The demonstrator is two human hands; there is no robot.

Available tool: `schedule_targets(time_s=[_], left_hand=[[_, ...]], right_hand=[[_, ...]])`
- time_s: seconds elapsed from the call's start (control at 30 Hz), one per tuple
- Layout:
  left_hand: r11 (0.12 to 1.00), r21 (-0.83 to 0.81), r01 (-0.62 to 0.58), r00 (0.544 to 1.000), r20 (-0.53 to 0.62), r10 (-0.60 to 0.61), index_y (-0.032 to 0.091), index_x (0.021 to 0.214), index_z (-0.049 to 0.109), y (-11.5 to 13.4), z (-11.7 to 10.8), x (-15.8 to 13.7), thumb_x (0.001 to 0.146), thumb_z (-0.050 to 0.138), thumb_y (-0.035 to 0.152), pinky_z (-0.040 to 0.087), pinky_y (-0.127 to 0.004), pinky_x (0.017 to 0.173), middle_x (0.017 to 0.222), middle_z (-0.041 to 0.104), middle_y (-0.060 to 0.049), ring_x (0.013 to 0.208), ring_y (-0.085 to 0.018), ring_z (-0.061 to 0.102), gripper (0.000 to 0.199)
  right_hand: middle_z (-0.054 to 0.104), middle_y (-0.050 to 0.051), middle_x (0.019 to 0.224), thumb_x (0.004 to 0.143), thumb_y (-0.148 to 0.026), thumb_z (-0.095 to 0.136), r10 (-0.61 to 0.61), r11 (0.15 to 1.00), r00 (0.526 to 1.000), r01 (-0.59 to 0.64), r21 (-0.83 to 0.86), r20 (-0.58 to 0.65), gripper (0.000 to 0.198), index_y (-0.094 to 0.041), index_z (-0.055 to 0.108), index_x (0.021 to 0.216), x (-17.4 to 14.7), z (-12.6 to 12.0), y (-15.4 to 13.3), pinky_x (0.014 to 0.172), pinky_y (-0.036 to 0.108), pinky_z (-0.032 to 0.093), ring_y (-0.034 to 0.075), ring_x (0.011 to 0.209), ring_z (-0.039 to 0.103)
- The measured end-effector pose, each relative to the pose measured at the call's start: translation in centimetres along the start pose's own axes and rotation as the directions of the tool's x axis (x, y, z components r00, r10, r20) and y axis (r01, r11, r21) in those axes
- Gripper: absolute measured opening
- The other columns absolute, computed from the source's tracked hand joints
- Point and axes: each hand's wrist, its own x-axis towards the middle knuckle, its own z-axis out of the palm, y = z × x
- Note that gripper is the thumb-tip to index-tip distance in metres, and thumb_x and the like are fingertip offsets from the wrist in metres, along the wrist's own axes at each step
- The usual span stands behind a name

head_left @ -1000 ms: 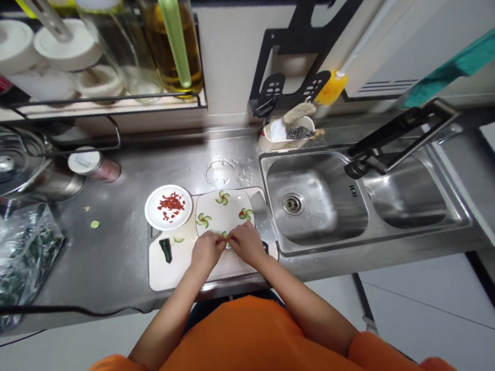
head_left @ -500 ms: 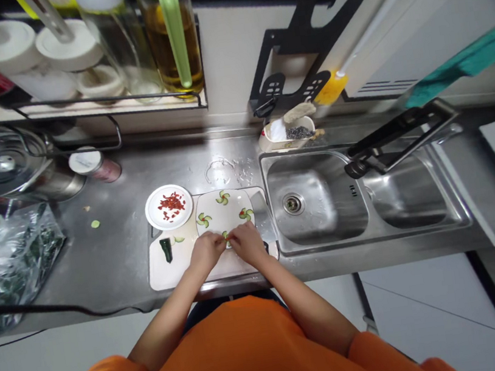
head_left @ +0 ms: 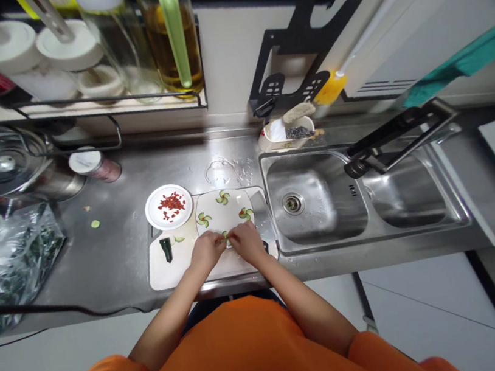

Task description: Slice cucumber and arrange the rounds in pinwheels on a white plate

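My left hand (head_left: 208, 250) and my right hand (head_left: 246, 244) meet over the near edge of a white square plate (head_left: 224, 214), fingers pinched at a small fan of green cucumber slices (head_left: 226, 237). What the fingertips hold is too small to make out. Similar cucumber fans with red centres lie at the plate's far, left and right sides. The plate rests on a white cutting board (head_left: 163, 277). Left of it stand a round white plate (head_left: 154, 220) of red berries (head_left: 171, 205) and a dark green cucumber end (head_left: 166, 250). A cleaver blade (head_left: 263, 215) lies at the right.
A double steel sink (head_left: 318, 200) with a black faucet (head_left: 388, 135) is on the right. Greens in a plastic bag (head_left: 18, 260), a lidded pot (head_left: 0, 165) and a pink-white jar (head_left: 95, 164) stand on the left. Above hangs a rack (head_left: 98, 106) of bottles and jars.
Almost nothing differs. The fingers of both hands shift very slightly over the near cucumber fan.
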Motion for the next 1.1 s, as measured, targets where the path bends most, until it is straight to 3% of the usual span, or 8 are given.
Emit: schedule_targets(time_s=[0.57,1.1], left_hand=[[1.000,-0.016,0.013,1.000,0.005,-0.013,0.019,0.077,0.069,-0.25,-0.08,-0.07,0.073,0.062,0.019,0.042,-0.024,0.072,0.073,0.064,-0.003,0.075,-0.015,0.056,0.008],[1.000,0.011,-0.003,1.000,0.027,0.003,0.019,0.076,0.068,-0.18,0.06,0.23,0.076,0.059,0.021,0.041,-0.025,0.070,0.074,0.063,-0.003,0.077,-0.016,0.056,0.009]], right_hand=[[0.061,0.004,0.084,0.087,-0.025,0.053,-0.011,0.994,1.000,0.012,-0.108,0.012,0.013,-0.020,0.064,0.082,-0.36,-0.25,-0.73,0.076,0.030,0.030,0.020,0.089,0.043],[0.062,0.003,0.083,0.084,-0.022,0.054,0.015,1.000,1.000,-0.015,0.001,0.015,0.013,-0.021,0.067,0.085,-0.56,0.28,-0.09,0.076,0.029,0.029,0.018,0.085,0.045]])
